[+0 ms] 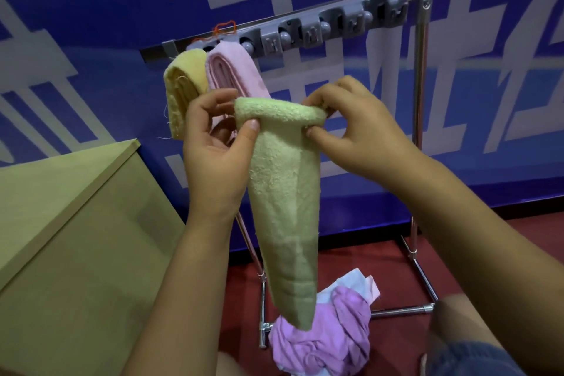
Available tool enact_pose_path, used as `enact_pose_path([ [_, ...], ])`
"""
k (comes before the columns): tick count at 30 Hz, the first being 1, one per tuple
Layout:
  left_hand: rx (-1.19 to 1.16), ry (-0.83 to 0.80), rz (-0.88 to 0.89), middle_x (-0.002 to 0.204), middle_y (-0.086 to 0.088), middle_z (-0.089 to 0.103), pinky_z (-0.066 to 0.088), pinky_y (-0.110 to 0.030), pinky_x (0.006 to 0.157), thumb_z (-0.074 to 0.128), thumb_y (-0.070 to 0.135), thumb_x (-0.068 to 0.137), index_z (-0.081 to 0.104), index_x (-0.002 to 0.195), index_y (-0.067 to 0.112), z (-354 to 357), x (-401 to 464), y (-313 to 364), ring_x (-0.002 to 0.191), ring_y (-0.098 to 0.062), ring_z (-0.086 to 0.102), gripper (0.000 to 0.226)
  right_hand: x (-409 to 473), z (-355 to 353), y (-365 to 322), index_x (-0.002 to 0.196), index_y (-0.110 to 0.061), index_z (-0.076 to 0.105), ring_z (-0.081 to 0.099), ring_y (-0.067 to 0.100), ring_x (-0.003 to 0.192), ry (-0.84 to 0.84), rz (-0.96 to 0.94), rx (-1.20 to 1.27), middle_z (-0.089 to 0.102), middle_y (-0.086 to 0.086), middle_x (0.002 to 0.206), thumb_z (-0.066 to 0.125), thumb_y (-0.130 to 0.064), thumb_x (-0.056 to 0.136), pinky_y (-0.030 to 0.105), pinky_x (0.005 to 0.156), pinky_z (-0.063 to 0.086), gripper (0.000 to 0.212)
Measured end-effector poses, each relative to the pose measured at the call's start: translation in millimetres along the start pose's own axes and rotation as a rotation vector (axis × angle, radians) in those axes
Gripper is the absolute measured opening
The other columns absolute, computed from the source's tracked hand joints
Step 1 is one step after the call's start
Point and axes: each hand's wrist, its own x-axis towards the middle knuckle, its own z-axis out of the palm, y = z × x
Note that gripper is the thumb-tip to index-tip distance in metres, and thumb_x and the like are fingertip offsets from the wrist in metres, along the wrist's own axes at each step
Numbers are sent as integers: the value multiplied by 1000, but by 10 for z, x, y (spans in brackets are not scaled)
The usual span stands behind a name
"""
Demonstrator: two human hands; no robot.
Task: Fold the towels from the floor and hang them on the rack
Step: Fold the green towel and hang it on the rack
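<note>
Both hands pinch the green towel's (283, 192) folded top edge, left hand (213, 146) and right hand (360, 131) each in a closed grip, just before the rack (305, 30). Yellow towel (183, 85) and pink towel (235, 70) already hang there; bar right of them is free. Purple cloth (323, 342) lies on the floor (396, 259).

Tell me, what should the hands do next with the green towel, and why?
Probably lift the green towel up and drape it over the rack, just right of the pink towel. It already hangs folded, pinched at its top edge by the left hand and right hand, and the yellow towel and pink one already hang there.
</note>
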Motion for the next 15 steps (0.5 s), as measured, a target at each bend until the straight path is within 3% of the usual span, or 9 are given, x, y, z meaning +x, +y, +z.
enact_pose_path([
  [2, -12, 1, -21, 106, -9, 54, 48, -23, 85, 61, -7, 82, 54, 101, 24, -28, 32, -28, 95, -11, 57, 37, 26, -22, -19, 97, -19, 60, 49, 4, 96, -45, 46, 52, 49, -2, 106, 64, -18, 83, 10, 84, 39, 14],
  [3, -20, 2, -31, 105, -9, 54, 47, -22, 84, 60, -8, 83, 54, 100, 23, -35, 45, -41, 93, -9, 57, 36, 40, -30, -30, 94, -21, 58, 50, 1, 95, -83, 72, 94, 51, -4, 105, 64, -18, 83, 13, 82, 42, 13],
  [6, -80, 0, -56, 96, -4, 53, 47, -17, 77, 56, -13, 84, 52, 96, 18, -15, 56, -59, 82, 2, 58, 34, 60, -50, -86, 96, -22, 53, 61, 11, 82, -208, 157, 316, 61, -1, 87, 63, -19, 85, 37, 75, 55, 14],
  [8, -122, 7, -69, 94, -1, 53, 47, -15, 74, 55, -16, 85, 51, 94, 17, 5, 60, -67, 78, 5, 58, 34, 58, -61, -134, 113, -28, 50, 66, 25, 84, -259, 153, 335, 64, 11, 91, 65, -29, 85, 47, 76, 56, 32],
  [11, -153, 18, -97, 93, 1, 52, 47, -13, 72, 53, -17, 85, 50, 93, 17, 39, 66, -93, 76, 7, 59, 35, 89, -72, -247, 127, -33, 46, 65, 20, 75, -280, 40, 148, 63, 1, 88, 65, -28, 86, 35, 70, 56, 45],
  [15, -88, 22, -155, 94, 2, 54, 49, -16, 78, 53, -9, 89, 49, 99, 14, 101, 81, -191, 83, 4, 61, 25, 246, -28, -336, 112, -32, 61, 59, 12, 60, -220, 41, -3, 54, -14, 77, 56, -17, 88, 22, 56, 51, 29],
])
